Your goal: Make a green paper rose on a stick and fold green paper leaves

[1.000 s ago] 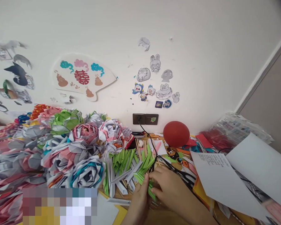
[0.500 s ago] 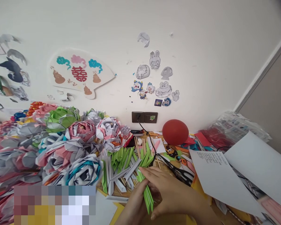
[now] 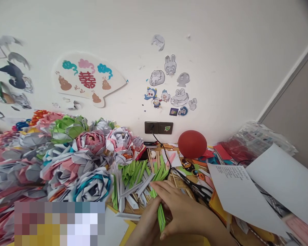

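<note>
Between my two hands is a narrow strip of folded green paper (image 3: 161,218), tilted with its lower end toward me. My left hand (image 3: 149,218) grips it from the left, thumb on top. Fingers of my right hand (image 3: 179,208) arch over its upper end, and that thumb touches near its lower end. Just beyond my hands lie folded green paper strips (image 3: 133,173) and folded white paper strips (image 3: 121,191) in a loose heap. Thin wooden sticks (image 3: 151,160) show among them.
Paper flowers (image 3: 89,186) pile up on the left. Black scissors (image 3: 199,191) lie right of my hands, beside white sheets (image 3: 236,191). A red balloon (image 3: 192,144) rests against the wall. A black cable (image 3: 165,152) runs down from a wall socket (image 3: 152,127).
My right hand has closed in on the green strip, its thumb now nearer the lower end. The strip looks narrower, its folded layers pressed together.
</note>
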Demonstrator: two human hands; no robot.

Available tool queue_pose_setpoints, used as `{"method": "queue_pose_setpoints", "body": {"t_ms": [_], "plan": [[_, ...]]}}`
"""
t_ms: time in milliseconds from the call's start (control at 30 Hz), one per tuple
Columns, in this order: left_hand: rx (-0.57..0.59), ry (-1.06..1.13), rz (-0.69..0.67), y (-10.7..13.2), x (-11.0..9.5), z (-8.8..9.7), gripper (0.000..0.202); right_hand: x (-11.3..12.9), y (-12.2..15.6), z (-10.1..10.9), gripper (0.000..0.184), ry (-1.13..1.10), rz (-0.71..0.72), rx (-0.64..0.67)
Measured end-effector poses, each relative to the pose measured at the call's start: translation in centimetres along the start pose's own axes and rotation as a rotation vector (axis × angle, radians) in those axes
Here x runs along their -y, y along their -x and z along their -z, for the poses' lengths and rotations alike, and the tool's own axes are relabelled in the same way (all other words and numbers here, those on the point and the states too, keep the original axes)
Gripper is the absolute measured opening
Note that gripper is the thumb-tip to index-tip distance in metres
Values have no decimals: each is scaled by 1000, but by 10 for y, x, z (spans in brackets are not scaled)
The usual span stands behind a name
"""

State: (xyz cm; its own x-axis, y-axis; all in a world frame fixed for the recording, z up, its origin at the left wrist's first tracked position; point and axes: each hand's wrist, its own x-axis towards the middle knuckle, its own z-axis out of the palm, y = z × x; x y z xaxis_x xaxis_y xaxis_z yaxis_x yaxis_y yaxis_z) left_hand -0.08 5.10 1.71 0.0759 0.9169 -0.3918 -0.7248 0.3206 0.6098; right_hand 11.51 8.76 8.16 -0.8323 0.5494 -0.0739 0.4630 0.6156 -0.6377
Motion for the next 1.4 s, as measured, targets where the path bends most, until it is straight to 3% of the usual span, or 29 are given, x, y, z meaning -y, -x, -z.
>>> {"method": "queue_pose_setpoints", "body": {"t_ms": [367, 533, 600, 733, 833, 1067, 1267, 1333, 1400], "plan": [[25, 43, 21, -2, 4, 0, 17, -10, -2, -10, 111, 21, 11, -42], [28, -16, 23, -2, 4, 0, 19, -8, 2, -2, 115, -81, -44, 25], [54, -56, 5, -2, 6, 1, 20, -6, 3, 2, 101, -155, -105, -3], [226, -253, -4, -4, 13, 3, 31, -2, -1, 1, 37, -140, -221, -280], [279, -380, -10, -6, 16, 4, 45, -2, -7, -5, 16, -123, -250, -385], [228, -361, 22, -10, 18, 10, 46, -8, -13, -12, 9, -206, -240, -455], [294, -319, 73, -16, 22, 9, 52, -12, -20, 7, 21, -59, -153, -494], [309, -296, 85, -17, 23, 8, 54, -17, -31, 13, 19, 83, -145, -456], [303, -261, 105, -16, 22, 8, 53, -22, -46, 16, 23, 214, -72, -321]]}}
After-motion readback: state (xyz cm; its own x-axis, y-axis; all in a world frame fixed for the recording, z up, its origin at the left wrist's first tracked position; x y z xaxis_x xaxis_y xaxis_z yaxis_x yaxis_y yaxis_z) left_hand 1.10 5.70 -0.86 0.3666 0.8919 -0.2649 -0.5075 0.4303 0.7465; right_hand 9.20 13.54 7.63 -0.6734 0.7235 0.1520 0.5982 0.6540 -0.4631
